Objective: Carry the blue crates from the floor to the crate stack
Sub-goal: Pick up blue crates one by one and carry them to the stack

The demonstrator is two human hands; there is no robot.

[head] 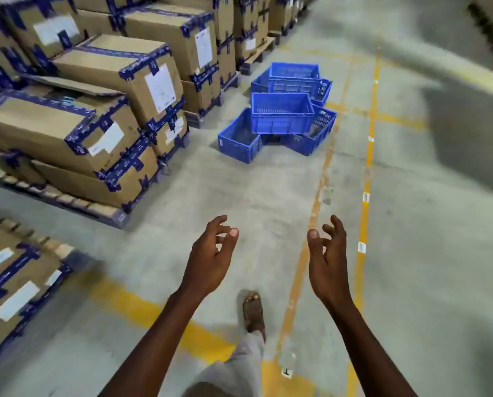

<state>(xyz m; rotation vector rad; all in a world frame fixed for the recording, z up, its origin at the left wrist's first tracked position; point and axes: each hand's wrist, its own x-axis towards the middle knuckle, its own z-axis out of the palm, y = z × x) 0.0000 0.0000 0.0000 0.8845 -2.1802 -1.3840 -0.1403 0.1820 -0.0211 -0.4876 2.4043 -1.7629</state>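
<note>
Both bare arms reach forward over the grey concrete floor (239,181). The left hand (210,256) and the right hand (327,259) face each other, palms inward, fingers loosely curled and apart, each grip empty. Well ahead of them, a loose heap of blue slatted plastic crates (282,113) sits on the floor: one crate rests tilted on top of two lower ones, and more lie behind it. The heap is just beside brown cardboard boxes sealed with blue tape (96,90), stacked on wooden pallets (67,200) along the left. Worn yellow painted lines (367,179) run along the floor to the right of the crates. A sandalled foot (253,310) steps forward between the arms.
</note>
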